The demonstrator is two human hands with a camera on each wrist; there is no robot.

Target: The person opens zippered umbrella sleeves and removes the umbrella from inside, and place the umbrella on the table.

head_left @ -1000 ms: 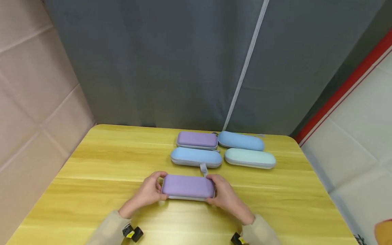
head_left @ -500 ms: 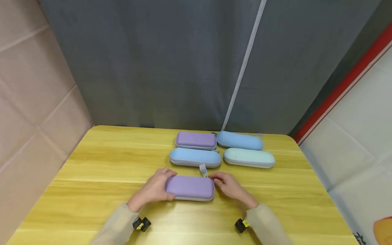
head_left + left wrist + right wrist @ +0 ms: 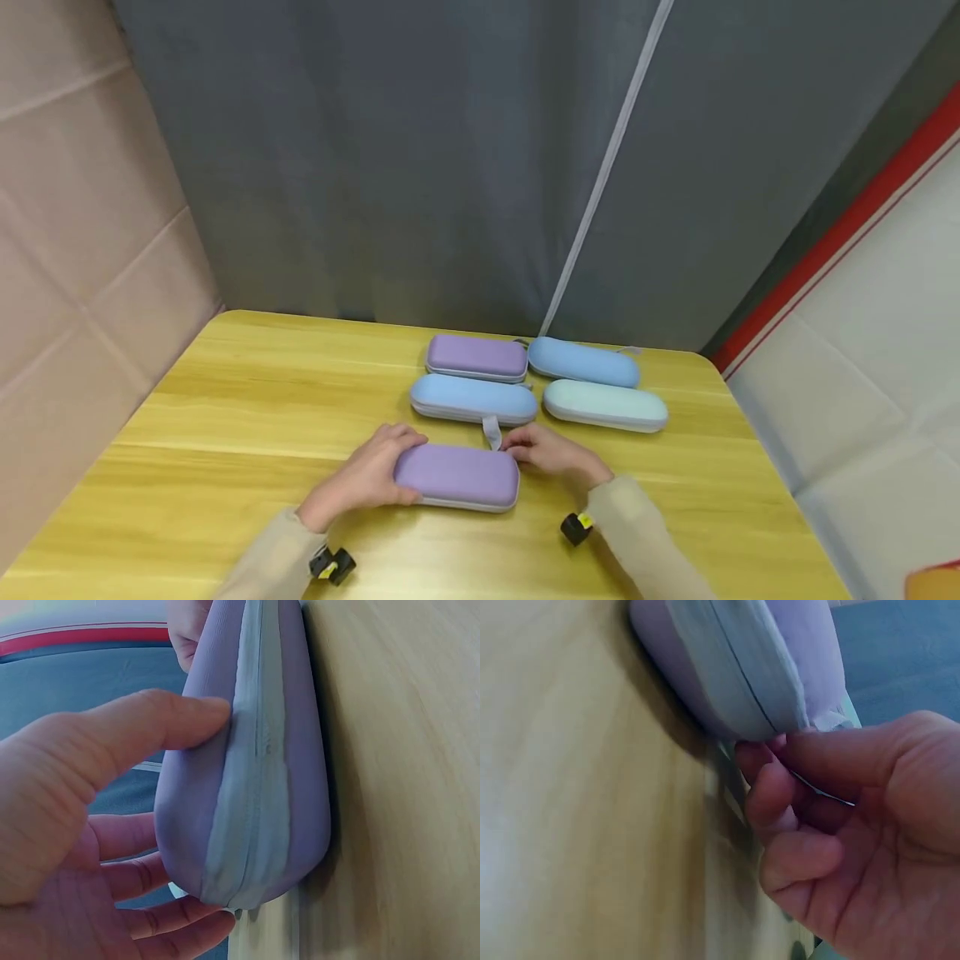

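Note:
A purple zippered hard case [image 3: 457,475] lies near the middle of the table, its pale grey zip [image 3: 255,772] running along the side. My left hand [image 3: 367,475] grips its left end, thumb on the near side and fingers round the end and behind. At the far right corner, my right hand [image 3: 551,454] has thumb and index finger pinched together where the zip [image 3: 742,667] ends, the other fingers curled. The zipper pull between those fingertips is mostly hidden. A grey strap [image 3: 491,432] stands up beside the right fingers.
Behind are a light blue case [image 3: 472,398], a mint case [image 3: 604,405], another purple case [image 3: 477,357] and a darker blue case [image 3: 583,362]. A grey curtain [image 3: 375,167] hangs at the table's [image 3: 225,400] back edge.
My right hand has let go of the purple case's right end and moved to its far corner, fingertips now pinched there. The left hand has taken a fuller hold on the left end.

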